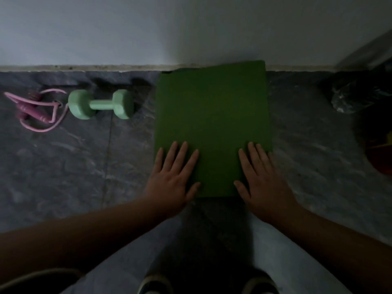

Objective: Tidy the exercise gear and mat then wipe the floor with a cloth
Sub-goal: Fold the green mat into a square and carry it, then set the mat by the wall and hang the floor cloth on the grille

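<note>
A dark green mat (213,115) lies flat on the grey marbled floor, its far edge against the wall. My left hand (172,179) rests palm down on the mat's near left corner, fingers spread. My right hand (262,181) lies flat on the near right corner, fingers apart too. Neither hand grips anything. A mint green dumbbell (101,104) lies on the floor to the left of the mat. Further left sits a pink skipping rope (35,109), loosely coiled with its handles together.
A white wall (191,28) runs across the back with a pale skirting strip. A dark crumpled plastic bag (350,98) sits at the right, and a dark round object with red and yellow (381,153) lies at the right edge. My knees and shoes show at the bottom.
</note>
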Available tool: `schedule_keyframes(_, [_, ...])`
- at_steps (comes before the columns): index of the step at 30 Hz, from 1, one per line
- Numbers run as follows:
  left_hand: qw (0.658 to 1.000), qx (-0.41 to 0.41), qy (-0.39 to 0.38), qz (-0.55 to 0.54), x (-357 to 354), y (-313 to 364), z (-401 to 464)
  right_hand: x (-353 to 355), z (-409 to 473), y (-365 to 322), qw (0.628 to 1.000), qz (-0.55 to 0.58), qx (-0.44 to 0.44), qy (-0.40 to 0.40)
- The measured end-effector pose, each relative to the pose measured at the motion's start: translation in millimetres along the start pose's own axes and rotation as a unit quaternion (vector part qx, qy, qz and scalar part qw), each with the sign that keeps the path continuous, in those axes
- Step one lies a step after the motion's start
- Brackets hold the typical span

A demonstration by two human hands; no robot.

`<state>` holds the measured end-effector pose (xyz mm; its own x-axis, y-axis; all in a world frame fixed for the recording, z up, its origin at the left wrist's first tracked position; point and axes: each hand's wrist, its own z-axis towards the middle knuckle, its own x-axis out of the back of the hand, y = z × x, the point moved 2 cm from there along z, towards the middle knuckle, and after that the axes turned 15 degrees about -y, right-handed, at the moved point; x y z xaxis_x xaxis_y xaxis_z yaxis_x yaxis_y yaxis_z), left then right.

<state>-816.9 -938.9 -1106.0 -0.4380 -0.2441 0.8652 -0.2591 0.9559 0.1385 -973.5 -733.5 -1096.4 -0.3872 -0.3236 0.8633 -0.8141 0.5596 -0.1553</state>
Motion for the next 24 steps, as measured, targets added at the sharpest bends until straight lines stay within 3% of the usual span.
schedule_keyframes(5, [0.999,0.003,-0.048,0.026,-28.3,-12.9,27.8,-27.1,18.8,5.6,0.999,-0.029,-0.030,-0.035])
schedule_keyframes(16, [0.999,0.011,-0.037,0.014,-28.7,-10.0,28.0,-30.8,21.1,5.4,0.999,-0.017,-0.028,-0.036])
schedule_keyframes(19, [1.000,0.004,-0.027,-0.004,-15.4,-8.4,15.2,-15.4,12.9,5.0,0.999,-0.014,-0.012,-0.031])
schedule_keyframes(24, [0.992,0.087,-0.033,-0.084,50.8,1.1,-41.1,56.9,-27.7,-20.2,0.998,0.055,-0.001,-0.031])
